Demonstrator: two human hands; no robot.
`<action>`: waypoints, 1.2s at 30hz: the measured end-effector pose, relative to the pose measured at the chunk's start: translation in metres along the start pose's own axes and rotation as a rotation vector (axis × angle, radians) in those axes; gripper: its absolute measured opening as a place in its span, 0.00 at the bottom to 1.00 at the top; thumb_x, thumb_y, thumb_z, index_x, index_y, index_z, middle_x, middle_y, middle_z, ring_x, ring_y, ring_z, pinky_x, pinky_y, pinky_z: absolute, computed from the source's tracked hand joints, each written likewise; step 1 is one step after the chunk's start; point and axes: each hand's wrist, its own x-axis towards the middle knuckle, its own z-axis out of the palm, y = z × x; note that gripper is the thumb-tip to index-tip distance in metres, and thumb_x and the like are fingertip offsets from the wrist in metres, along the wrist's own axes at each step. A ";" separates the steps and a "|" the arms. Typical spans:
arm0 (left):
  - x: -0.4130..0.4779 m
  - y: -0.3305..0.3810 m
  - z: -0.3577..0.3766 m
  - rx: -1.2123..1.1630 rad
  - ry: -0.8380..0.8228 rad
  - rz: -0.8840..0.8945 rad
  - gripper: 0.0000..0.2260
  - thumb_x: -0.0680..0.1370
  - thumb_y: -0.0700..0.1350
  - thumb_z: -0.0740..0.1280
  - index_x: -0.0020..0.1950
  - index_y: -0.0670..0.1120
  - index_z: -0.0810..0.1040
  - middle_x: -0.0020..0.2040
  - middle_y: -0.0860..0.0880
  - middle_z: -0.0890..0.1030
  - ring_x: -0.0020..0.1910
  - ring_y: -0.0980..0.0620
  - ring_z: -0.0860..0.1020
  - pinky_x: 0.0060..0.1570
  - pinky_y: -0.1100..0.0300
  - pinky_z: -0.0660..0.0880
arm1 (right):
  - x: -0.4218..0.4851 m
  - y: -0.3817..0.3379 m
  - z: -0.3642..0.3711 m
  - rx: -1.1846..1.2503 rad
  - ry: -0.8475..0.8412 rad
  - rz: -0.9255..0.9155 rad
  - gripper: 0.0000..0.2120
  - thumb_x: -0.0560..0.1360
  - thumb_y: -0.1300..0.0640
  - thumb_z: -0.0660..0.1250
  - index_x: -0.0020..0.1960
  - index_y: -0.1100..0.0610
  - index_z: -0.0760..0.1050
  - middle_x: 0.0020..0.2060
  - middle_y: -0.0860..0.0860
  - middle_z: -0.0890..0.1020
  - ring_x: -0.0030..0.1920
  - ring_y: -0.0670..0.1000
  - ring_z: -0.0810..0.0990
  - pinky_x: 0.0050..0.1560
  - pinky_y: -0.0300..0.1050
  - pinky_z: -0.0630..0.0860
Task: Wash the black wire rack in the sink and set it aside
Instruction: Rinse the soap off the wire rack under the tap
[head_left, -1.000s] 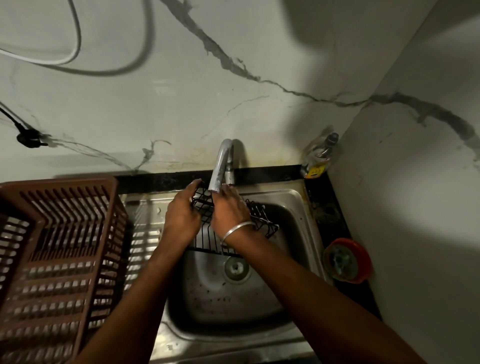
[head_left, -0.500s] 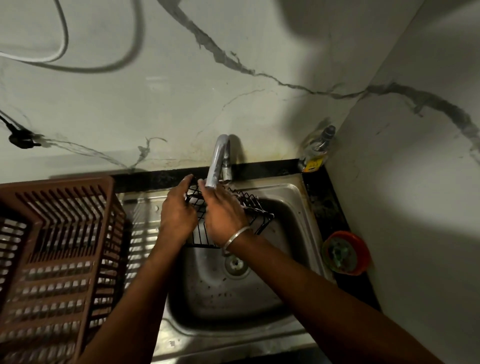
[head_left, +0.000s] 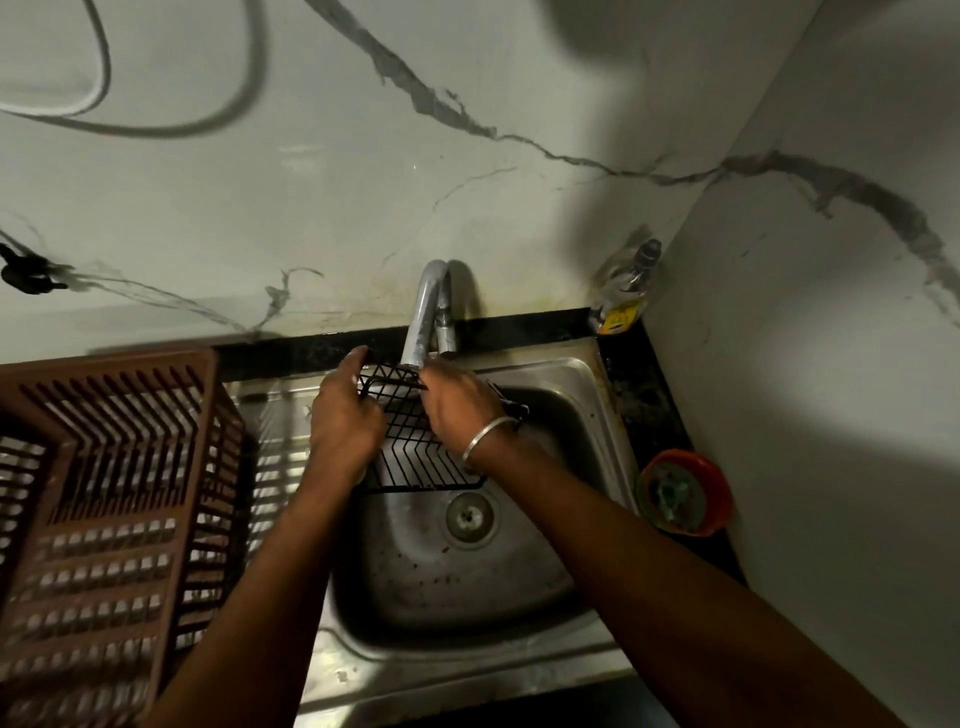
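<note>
brown plastic basket (head_left: 104, 467) stands on the drainer to your left, a likely spot for setting things aside. your left hand (head_left: 345, 421) wraps its fingers round the left edge of the black wire rack (head_left: 415, 452), which is held tilted over the sink (head_left: 582, 371) bowl, just under the tap (head_left: 428, 317). your right hand (head_left: 460, 408) curls over its top wire. expect it to be light, stiff and slippery when wet. grip the outer frame on both sides, not the thin inner wires.

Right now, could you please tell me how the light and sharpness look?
Head view: dim overall, with a bright patch on the right wall; the basket at left is blurred; the rack under the tap reads clearly.
</note>
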 end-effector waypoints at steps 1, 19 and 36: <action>0.000 -0.001 -0.001 -0.030 0.001 -0.018 0.36 0.76 0.29 0.62 0.80 0.56 0.68 0.76 0.43 0.74 0.61 0.35 0.82 0.57 0.34 0.82 | 0.003 0.001 -0.001 -0.011 -0.008 0.044 0.15 0.80 0.61 0.66 0.66 0.56 0.76 0.59 0.57 0.82 0.58 0.59 0.81 0.58 0.53 0.80; -0.004 -0.002 -0.010 -0.146 0.044 -0.094 0.33 0.79 0.29 0.61 0.80 0.54 0.70 0.69 0.52 0.73 0.42 0.47 0.82 0.31 0.56 0.80 | 0.006 0.009 0.004 0.008 -0.118 -0.020 0.23 0.80 0.63 0.62 0.73 0.50 0.73 0.63 0.56 0.82 0.59 0.58 0.81 0.59 0.54 0.80; -0.008 -0.022 -0.030 -0.242 0.208 0.012 0.36 0.73 0.24 0.58 0.77 0.49 0.75 0.74 0.47 0.78 0.61 0.66 0.80 0.57 0.72 0.76 | 0.013 0.018 0.009 -0.127 -0.042 -0.042 0.28 0.75 0.64 0.69 0.75 0.55 0.71 0.72 0.56 0.75 0.73 0.58 0.72 0.74 0.55 0.68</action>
